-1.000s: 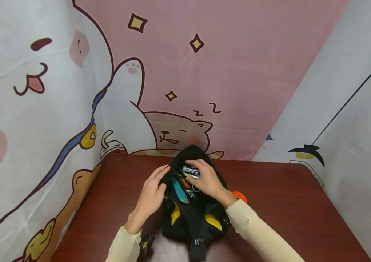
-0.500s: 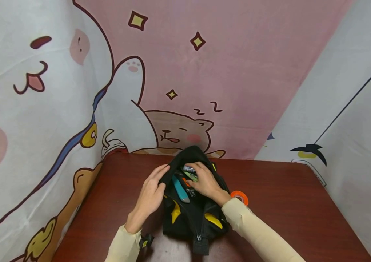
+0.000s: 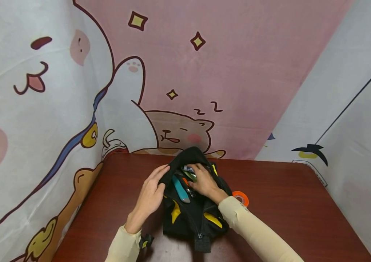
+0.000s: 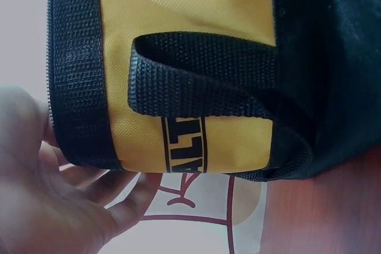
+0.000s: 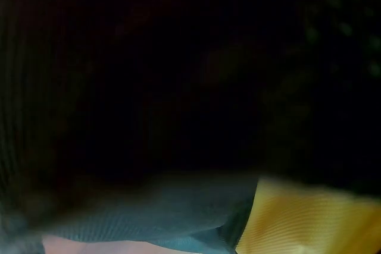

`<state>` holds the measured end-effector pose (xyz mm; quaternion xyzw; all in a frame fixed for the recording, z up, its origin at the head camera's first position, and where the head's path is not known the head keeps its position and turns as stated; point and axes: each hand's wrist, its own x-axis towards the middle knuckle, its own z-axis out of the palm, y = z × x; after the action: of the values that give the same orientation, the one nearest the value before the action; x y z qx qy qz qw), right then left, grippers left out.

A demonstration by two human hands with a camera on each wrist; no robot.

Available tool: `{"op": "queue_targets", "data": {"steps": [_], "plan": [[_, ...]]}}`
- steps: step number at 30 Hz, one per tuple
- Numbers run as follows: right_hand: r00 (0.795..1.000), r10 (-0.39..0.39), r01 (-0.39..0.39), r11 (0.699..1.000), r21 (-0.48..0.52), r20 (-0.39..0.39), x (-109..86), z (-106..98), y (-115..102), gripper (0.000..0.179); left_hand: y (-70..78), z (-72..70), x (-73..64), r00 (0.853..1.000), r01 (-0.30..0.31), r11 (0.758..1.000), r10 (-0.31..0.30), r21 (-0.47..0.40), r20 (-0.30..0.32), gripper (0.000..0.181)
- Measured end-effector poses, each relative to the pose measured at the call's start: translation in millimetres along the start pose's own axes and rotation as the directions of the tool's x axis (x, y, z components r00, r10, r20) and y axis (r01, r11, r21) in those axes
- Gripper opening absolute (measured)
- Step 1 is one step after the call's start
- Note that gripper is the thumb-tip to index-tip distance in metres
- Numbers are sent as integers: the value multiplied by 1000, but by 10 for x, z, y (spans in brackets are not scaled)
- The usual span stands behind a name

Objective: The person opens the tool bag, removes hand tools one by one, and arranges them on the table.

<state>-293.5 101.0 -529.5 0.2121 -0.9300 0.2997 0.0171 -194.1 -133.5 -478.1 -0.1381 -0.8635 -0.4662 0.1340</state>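
Observation:
A black and yellow tool bag (image 3: pixel 185 222) lies on the table with its zipped mouth open. At its left rim my left hand (image 3: pixel 149 191) grips the edge; in the left wrist view the hand (image 4: pixel 53 206) has its fingers behind the yellow side panel (image 4: pixel 238 147). My right hand (image 3: pixel 203 182) reaches into the mouth, thumb and fingers apart, over a green item (image 3: pixel 191 176) and beside a small blue-and-white tube (image 3: pixel 188 169). A teal-handled tool (image 3: pixel 180 190) and an orange-marked item (image 3: pixel 186 181) lie inside. The right wrist view is mostly dark, with some yellow bag fabric (image 5: pixel 309 218).
An orange ring-shaped roll (image 3: pixel 241 198) lies on the reddish-brown table (image 3: pixel 287 207), right of the bag. A small black and yellow object (image 3: pixel 146 241) is beside my left wrist. A cartoon-printed cloth (image 3: pixel 238 72) hangs behind the table.
My right hand has moved a little lower into the bag; the tube that was between its thumb and fingers now lies deeper inside. The bag's front strap has shifted slightly right. My left hand stays put.

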Motion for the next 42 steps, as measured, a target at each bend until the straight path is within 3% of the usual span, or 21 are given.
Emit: {"op": "queue_targets", "data": {"steps": [15,21,28,36,42], "plan": [[997,12,-9,999,-42,76,-7,65,97,71,-5,-4,5,1000,-8,1000,8,7,-1,60],[997,-9,13,999,-52,76,-17,79,103,56,-9,-1,8,1000,-10,1000,10,15,-5,60],[993,-94,100,991,-84,76,-29,85,104,29,-7,-1,3,1000,-14,1000,14,13,-4,60],[988,-127,132,989,-60,84,-34,70,120,19,-7,-3,7,1000,-19,1000,19,9,-3,60],[990,-102,108,992,-60,92,-37,64,117,17,1,-3,-2,1000,-9,1000,9,6,0,60]]}}
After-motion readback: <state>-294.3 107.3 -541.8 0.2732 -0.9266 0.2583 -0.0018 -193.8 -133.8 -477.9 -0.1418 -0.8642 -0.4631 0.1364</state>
